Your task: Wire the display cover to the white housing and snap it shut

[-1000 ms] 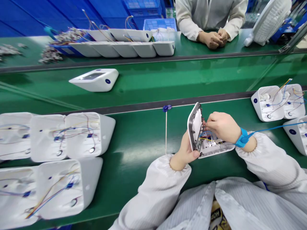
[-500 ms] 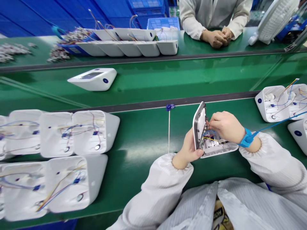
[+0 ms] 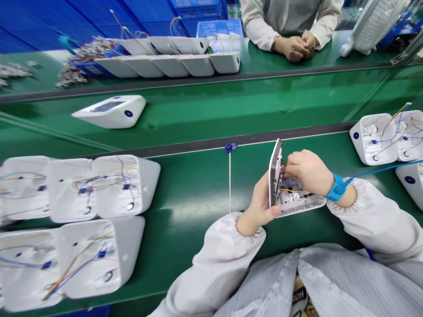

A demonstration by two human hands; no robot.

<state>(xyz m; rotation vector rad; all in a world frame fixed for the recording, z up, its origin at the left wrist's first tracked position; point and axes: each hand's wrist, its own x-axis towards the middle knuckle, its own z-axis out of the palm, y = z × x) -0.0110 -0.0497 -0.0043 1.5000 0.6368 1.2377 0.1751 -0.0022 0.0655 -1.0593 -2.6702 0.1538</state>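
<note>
White housings (image 3: 119,187); green bench (image 3: 198,189); blue wrist strap (image 3: 336,188); striped white sleeves (image 3: 211,264).

my left hand (image 3: 261,203) props the cover panel (image 3: 274,171) upright | my right hand (image 3: 308,171) pinches wires (image 3: 288,188) inside the open housing (image 3: 302,203)

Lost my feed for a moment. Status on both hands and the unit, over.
Left hand props the front panel upright. Right hand at the wires inside the open white housing. Nothing obstructing.

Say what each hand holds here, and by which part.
The left hand grips the upright front panel by its lower edge. The right hand has its fingertips in the wires over the open base shell.
</note>
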